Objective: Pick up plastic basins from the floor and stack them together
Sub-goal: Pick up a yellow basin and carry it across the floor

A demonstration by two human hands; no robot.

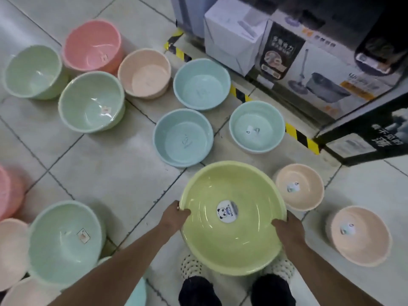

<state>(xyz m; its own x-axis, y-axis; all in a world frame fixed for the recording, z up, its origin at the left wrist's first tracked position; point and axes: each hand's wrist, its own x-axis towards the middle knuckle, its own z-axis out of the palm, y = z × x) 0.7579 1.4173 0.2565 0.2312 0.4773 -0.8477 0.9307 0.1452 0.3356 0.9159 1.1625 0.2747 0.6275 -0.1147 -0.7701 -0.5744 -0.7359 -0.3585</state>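
Two hands, left hand (174, 214) and right hand (289, 230), clasp the yellow-green basin (231, 244) by its rim; it half-hides the shoes (196, 290); tiled floor (110, 173) spreads left of it.

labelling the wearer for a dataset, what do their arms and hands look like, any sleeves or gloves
No sleeves, gloves, watch or bracelet show: both are bare from the frame edge to the left hand and right hand. Rings are too blurred to tell.

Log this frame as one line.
left hand grips yellow-green basin rim | right hand grips opposite rim | other basins on floor
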